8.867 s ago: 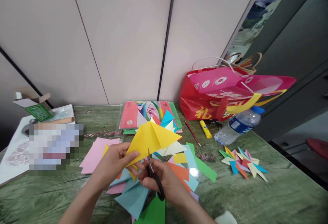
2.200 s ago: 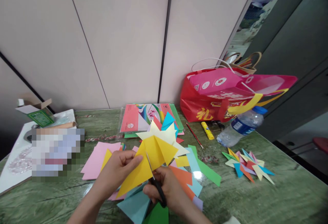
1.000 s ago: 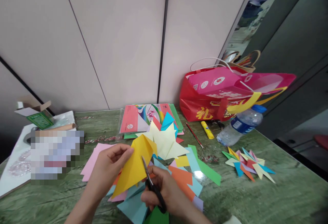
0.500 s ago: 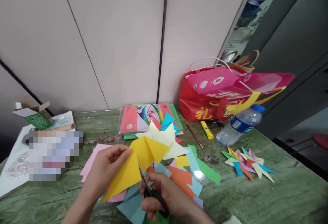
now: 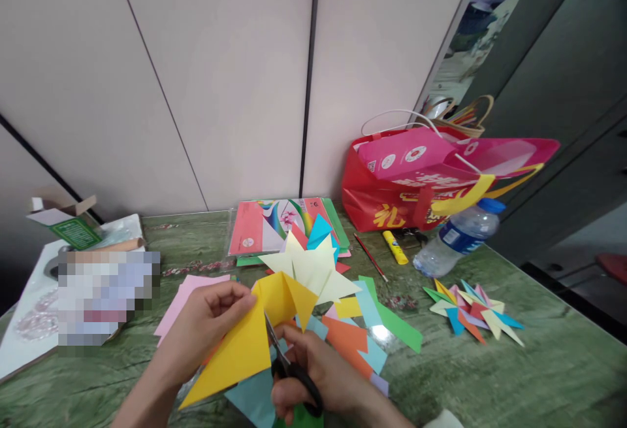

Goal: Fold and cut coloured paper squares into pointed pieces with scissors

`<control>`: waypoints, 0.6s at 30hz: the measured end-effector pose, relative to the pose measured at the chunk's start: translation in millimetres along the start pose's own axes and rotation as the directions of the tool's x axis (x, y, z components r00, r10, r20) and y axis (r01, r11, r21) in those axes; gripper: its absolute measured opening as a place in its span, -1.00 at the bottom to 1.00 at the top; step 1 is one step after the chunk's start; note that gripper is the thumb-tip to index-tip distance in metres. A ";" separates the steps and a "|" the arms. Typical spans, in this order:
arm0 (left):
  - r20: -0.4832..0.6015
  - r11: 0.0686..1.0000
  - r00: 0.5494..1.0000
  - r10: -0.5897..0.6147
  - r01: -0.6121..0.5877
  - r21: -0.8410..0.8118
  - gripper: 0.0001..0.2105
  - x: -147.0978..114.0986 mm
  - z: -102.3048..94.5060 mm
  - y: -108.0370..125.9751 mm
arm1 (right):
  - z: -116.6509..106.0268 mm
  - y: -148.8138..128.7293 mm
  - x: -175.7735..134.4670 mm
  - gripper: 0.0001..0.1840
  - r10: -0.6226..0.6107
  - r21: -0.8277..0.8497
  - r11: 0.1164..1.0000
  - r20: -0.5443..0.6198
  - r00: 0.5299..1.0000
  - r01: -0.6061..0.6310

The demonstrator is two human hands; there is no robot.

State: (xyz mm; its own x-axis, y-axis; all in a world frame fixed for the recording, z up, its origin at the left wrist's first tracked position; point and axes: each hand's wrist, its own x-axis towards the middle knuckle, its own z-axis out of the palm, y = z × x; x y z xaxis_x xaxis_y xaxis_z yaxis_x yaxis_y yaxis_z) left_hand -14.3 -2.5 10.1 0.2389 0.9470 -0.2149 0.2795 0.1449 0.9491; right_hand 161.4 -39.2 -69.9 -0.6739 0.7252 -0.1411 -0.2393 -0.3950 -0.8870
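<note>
Centre of the head view, above the bench (image 5: 465,389): a creased piece of yellow paper (image 5: 235,356), held up off the surface between two bare hands. The left hand (image 5: 223,307) pinches its upper part, thumb laid over the near face; the right hand (image 5: 304,362) is closed around the black handles of the scissors (image 5: 283,364), whose blades lie at the inner edge where the paper parts into two limbs. How far the blades are spread cannot be made out. One limb slopes down toward the near left; the other, folded, stands out to the right in front of the cream star (image 5: 323,268). Blue paper (image 5: 252,402) and orange paper (image 5: 347,343) lie beneath and beside the hands. Judged as a material, the yellow sheet should be very light, stiff along its creases but floppy at the free tips, not slippery, and easily torn or dented at the inner corner between the limbs. The best hold is probably a light pinch on the doubled upper part, fingertips well apart from the blades.
</note>
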 end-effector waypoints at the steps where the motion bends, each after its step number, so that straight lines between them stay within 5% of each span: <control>1: 0.012 1.000 1.000 0.006 -0.006 0.006 -0.71 0.1 1.0 0.2 | -0.4 0.3 0.0 -0.32 -0.011 0.000 1.000 -0.003 1.000 0.011; 18: 0.035 0.989 0.997 0.069 -0.072 0.127 -0.72 4.9 22.4 -4.7 | 7.0 1.1 4.7 -0.43 -0.206 0.064 0.974 -0.154 0.967 0.217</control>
State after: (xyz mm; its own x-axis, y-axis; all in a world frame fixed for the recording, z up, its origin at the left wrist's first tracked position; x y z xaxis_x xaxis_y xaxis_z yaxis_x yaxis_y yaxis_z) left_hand 6.5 -5.0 -0.6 0.2896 0.9442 -0.1572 0.3772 0.0383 0.9253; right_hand 153.1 -40.1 -68.4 -0.4948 0.8687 -0.0216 -0.4241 -0.2631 -0.8665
